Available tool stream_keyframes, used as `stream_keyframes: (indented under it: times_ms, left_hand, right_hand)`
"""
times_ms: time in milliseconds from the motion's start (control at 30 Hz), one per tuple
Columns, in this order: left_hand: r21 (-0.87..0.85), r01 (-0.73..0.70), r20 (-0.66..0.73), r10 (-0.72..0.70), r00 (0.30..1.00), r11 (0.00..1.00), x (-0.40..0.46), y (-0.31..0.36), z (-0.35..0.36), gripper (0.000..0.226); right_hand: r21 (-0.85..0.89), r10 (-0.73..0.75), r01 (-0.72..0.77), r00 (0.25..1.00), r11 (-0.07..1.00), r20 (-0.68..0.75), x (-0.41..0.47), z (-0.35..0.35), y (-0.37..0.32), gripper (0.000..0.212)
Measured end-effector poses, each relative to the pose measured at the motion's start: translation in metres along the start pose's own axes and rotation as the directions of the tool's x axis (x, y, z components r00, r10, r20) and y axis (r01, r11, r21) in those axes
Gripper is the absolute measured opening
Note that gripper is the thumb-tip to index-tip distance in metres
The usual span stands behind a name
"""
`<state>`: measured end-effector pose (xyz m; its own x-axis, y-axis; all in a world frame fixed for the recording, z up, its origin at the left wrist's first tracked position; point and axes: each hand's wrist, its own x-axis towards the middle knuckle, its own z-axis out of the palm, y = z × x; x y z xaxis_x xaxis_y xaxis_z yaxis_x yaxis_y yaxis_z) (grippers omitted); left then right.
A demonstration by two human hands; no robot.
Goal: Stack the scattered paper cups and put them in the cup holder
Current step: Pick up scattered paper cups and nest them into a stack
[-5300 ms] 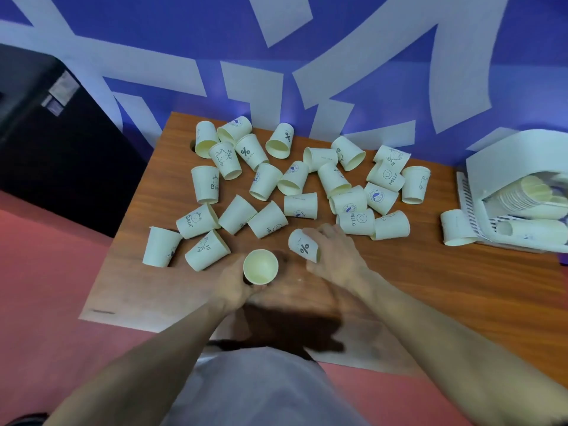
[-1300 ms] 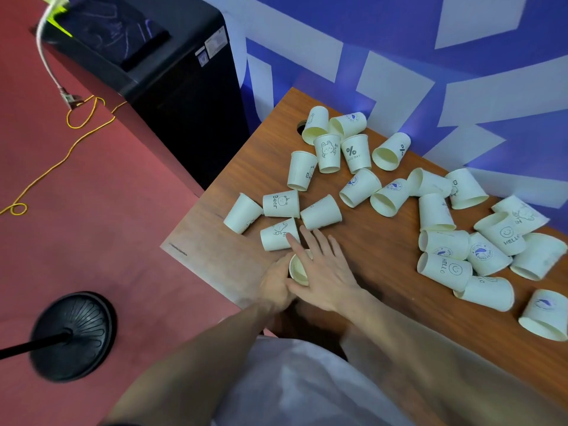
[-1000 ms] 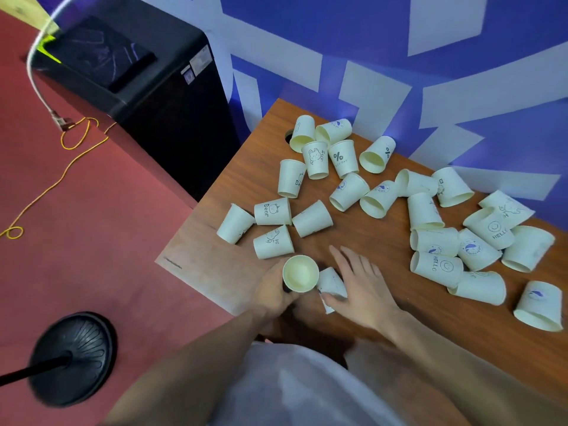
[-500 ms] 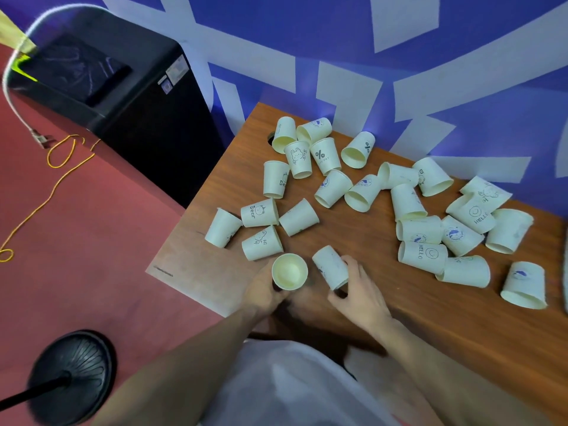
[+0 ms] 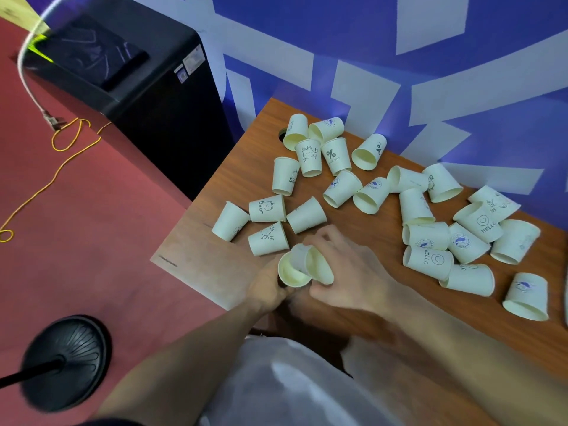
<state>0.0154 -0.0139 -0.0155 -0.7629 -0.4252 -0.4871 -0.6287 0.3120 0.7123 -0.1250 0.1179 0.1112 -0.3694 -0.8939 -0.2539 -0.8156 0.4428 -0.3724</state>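
1. The left hand (image 5: 266, 287) grips a small stack (image 5: 290, 270) at the table's (image 5: 384, 305) six o'clock edge.
2. The right hand (image 5: 344, 269) pinches one cup (image 5: 316, 264), tipping it in.
3. Many loose cups (image 5: 427, 236) lie from twelve to three o'clock; I see no holder.

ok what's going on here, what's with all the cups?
A person is stacking paper cups at a wooden table. The left hand grips an upright stack of cups at the table's near edge, while the right hand holds a single cup tilted, its base entering the stack's mouth but not yet seated. About two dozen loose cups lie scattered across the table. No cup holder is in view.
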Motion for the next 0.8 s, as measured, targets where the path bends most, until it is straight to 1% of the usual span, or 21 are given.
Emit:
stream_keyframes:
  times_ms: [67,133,267,367,467,533,633,800]
  left_hand:
    - [0.009,-0.020,-0.007,0.020,1.000,1.000,-0.001,0.001,-0.001,0.058]
    - [0.009,-0.024,-0.018,0.024,1.000,1.000,-0.001,0.002,0.000,0.055]
    - [-0.010,0.004,-0.023,-0.004,1.000,1.000,-0.002,0.003,-0.002,0.046]
    - [-0.019,-0.034,-0.023,0.034,0.999,0.999,-0.002,0.005,-0.002,0.046]
    - [0.001,-0.037,-0.026,0.037,0.999,0.999,-0.003,0.007,-0.002,0.035]
    - [0.009,-0.044,-0.036,0.044,0.998,0.999,-0.002,0.005,-0.002,0.031]
    - [-0.011,-0.036,-0.027,0.036,0.999,0.999,-0.002,0.003,-0.004,0.026]
    - [-0.046,-0.052,-0.047,0.050,0.998,0.998,-0.002,0.000,-0.004,0.031]
  right_hand:
    - [-0.042,-0.028,0.030,0.998,0.999,0.056,0.005,0.002,-0.009,0.061]
    - [-0.059,-0.034,0.039,0.995,0.997,0.095,0.012,0.011,-0.014,0.060]
    - [-0.165,-0.047,0.069,0.990,0.984,0.134,0.028,0.032,-0.017,0.061]
    - [-0.248,-0.040,0.071,0.991,0.966,0.130,0.038,0.047,-0.014,0.072]
    - [-0.253,-0.014,0.048,0.991,0.966,0.135,0.043,0.064,-0.015,0.085]
    - [-0.233,-0.025,0.046,0.995,0.971,0.091,0.044,0.075,-0.018,0.083]
    - [-0.223,-0.028,0.036,0.999,0.974,0.039,0.045,0.088,-0.018,0.071]
    - [-0.259,0.008,0.000,0.999,0.966,0.031,0.048,0.106,-0.016,0.068]
